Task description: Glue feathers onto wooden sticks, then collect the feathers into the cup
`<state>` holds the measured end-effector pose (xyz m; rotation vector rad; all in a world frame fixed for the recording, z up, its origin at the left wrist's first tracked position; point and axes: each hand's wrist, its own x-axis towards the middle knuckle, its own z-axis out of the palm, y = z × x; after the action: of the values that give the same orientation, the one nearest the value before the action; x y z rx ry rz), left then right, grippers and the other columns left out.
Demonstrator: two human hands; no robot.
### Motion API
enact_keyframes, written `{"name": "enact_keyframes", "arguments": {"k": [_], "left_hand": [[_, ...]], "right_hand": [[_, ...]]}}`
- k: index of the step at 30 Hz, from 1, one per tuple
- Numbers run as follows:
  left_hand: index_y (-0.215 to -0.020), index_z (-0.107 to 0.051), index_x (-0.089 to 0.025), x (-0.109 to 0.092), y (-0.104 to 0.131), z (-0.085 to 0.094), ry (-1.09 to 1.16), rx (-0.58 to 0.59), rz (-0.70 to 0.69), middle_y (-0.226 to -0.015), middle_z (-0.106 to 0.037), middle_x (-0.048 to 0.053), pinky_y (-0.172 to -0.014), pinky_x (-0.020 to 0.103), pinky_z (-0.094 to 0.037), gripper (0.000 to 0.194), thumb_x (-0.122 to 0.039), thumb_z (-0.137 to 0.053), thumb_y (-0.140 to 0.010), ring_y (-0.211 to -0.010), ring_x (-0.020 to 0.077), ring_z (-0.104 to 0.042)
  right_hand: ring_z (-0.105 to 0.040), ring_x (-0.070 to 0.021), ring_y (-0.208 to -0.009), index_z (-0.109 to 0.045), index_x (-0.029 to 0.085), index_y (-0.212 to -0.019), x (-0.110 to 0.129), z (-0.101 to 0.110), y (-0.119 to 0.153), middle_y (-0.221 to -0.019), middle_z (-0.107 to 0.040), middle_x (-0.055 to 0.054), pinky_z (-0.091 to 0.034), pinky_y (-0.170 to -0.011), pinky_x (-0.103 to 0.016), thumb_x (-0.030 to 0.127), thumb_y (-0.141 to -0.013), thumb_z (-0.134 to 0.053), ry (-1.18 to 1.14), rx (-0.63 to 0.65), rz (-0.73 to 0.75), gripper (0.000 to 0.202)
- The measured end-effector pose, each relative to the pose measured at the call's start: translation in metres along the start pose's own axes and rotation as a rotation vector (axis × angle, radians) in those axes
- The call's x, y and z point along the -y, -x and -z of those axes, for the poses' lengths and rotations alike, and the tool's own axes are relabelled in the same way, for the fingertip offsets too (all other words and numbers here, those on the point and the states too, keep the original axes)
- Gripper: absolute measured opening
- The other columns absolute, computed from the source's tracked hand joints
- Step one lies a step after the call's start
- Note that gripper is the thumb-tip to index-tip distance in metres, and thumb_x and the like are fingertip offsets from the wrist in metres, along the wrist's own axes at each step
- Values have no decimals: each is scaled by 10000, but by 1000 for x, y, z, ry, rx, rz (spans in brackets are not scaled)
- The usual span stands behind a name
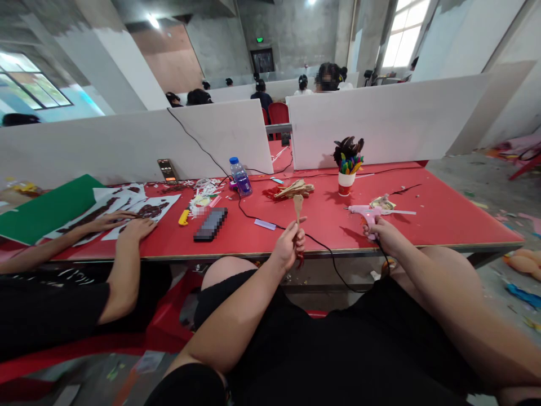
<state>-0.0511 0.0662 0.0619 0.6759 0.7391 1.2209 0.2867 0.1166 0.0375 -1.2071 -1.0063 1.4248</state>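
In front of me, my left hand (289, 245) is closed around a flat wooden stick (298, 206) with a wider head that points up. Something dark red hangs below that fist. My right hand (384, 232) grips a pink hot glue gun (367, 212) over the table's right part, its nozzle toward the left. A pile of similar pale wooden pieces (298, 189) with red ends lies beyond my left hand. Behind the glue gun stands a white and red cup (346, 185) with dark feathers (348, 149) and colourful ones.
White partitions (380, 124) line the far edge of the red table (325, 225). A purple-labelled bottle (240, 177), yellow cutter (183, 217) and black blurred object (210, 224) stand or lie left. A black cord (327, 248) crosses the table edge. A co-worker's hands (137, 228) rest on patterned sheets.
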Motion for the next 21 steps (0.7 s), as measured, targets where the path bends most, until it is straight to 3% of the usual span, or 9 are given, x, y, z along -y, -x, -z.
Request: {"name": "enact_keyframes", "arguments": {"k": [5,8,16,21], "left_hand": [[-1208,-715,-193,-8,7,-4,174,3,-82,-713,-405,-69,-496,160,-291,164,-296,-724,-1082,-534,69,-335],[-1116,-699,-187,-12,8,-5,224,-18,-91,-693,-389,-68,-498,169,-311,97,-282,-679,-1106,-529,76,-343],[-933,-655,-170,-9,8,-10,177,-25,-52,-735,-467,-30,-601,197,-442,238,-348,-694,-1086,-635,104,-480],[-796,-548,-179,-7,6,-6,29,34,-93,-704,-404,-42,-529,189,-322,342,-375,-671,-1048,-563,82,-365]], "right_hand": [[-578,-126,-649,-539,259,-983,1,0,-1,-799,-650,41,-449,-500,-211,196,-549,-827,5,10,1,526],[-567,-130,-635,-564,254,-975,2,-4,2,-777,-638,37,-447,-493,-220,236,-613,-874,-12,24,9,477],[-428,-111,-519,-615,220,-874,3,-12,15,-629,-532,34,-340,-431,-252,485,-758,-973,3,279,47,460],[-401,-95,-500,-583,228,-852,-5,-20,17,-597,-523,51,-337,-433,-238,500,-758,-991,70,238,10,500]]}}
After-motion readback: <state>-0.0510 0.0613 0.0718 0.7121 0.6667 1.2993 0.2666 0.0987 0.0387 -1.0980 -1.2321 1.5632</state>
